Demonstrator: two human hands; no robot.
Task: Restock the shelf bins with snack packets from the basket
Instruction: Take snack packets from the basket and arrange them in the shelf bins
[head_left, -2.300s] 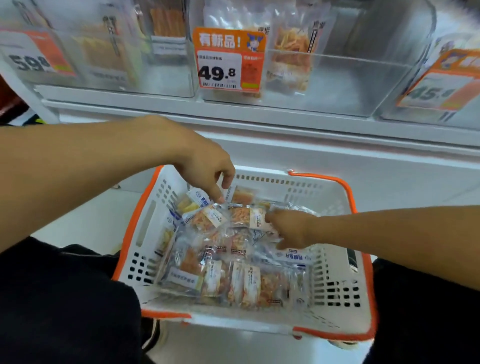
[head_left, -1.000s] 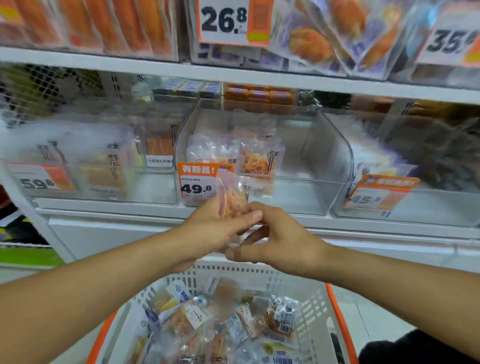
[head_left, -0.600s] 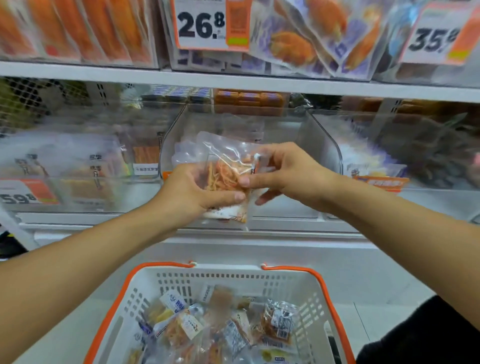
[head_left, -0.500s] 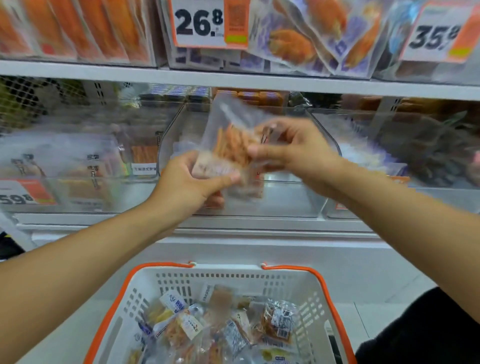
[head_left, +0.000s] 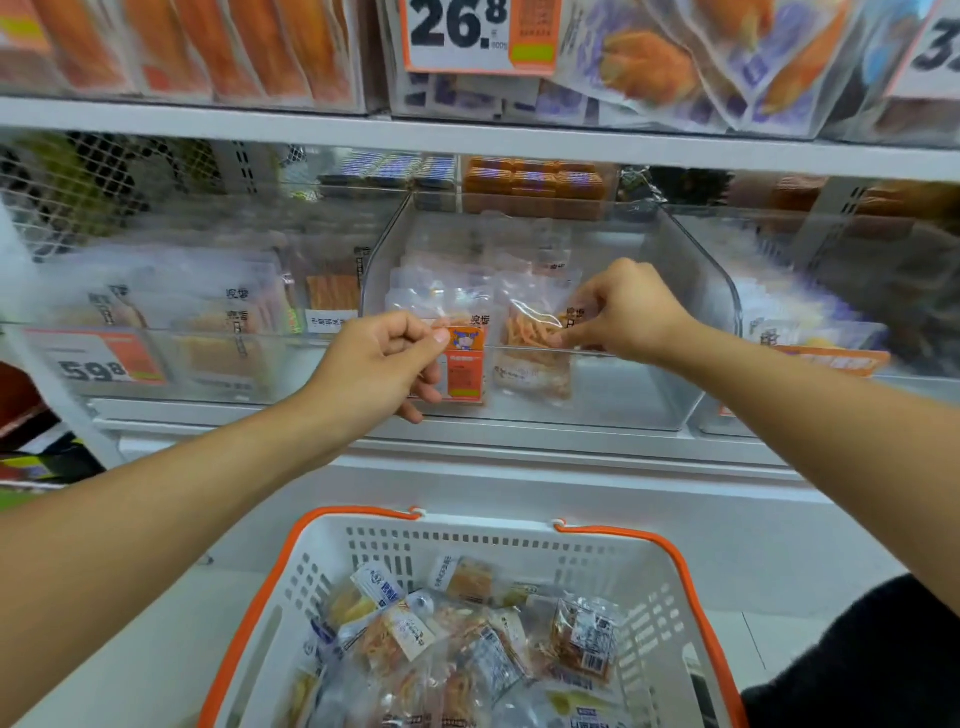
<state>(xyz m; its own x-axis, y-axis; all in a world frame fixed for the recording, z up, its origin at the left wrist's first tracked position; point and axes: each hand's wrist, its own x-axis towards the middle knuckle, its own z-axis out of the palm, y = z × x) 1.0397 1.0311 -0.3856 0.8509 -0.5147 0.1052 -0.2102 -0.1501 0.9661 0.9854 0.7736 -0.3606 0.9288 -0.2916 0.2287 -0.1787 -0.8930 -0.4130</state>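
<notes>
While the right hand pinches a clear snack packet of orange strips and stands it inside the middle shelf bin, the left hand sits curled at the bin's front; whether it holds anything I cannot tell. Placing is under way. Next, I judge: let go, then reach down to the basket for 1 more.

White shelving, pale floor

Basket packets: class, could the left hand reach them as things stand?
Probably yes: the left hand holds nothing, and the snack packets lie uncovered in the open-topped basket below it.
</notes>
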